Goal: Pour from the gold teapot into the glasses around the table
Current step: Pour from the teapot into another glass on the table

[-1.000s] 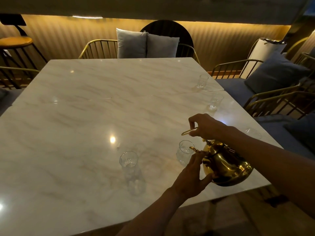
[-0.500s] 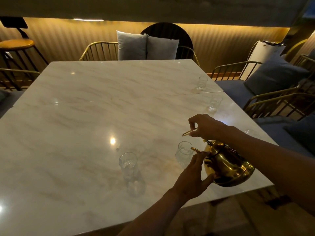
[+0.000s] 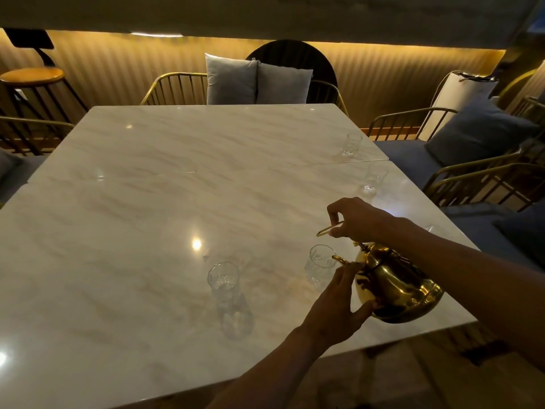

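The gold teapot [image 3: 398,286] hangs tilted above the marble table [image 3: 177,208] near its front right corner, spout over a clear glass [image 3: 320,262]. My right hand [image 3: 358,218] grips the teapot's thin handle from above. My left hand [image 3: 336,308] rests against the pot's near side, fingers by the spout. A second glass [image 3: 222,276] stands to the left. Two more glasses [image 3: 352,144] [image 3: 374,178] stand along the right edge, and another glass [image 3: 436,230] peeks out behind my right forearm.
Gold wire chairs [image 3: 477,178] with dark cushions line the right side. A chair with two grey pillows [image 3: 256,79] sits at the far end. A wooden stool [image 3: 32,76] stands at back left. A seam [image 3: 265,169] runs across the tabletop.
Both hands and the teapot stay almost in place over the same glass; the view has shifted slightly.
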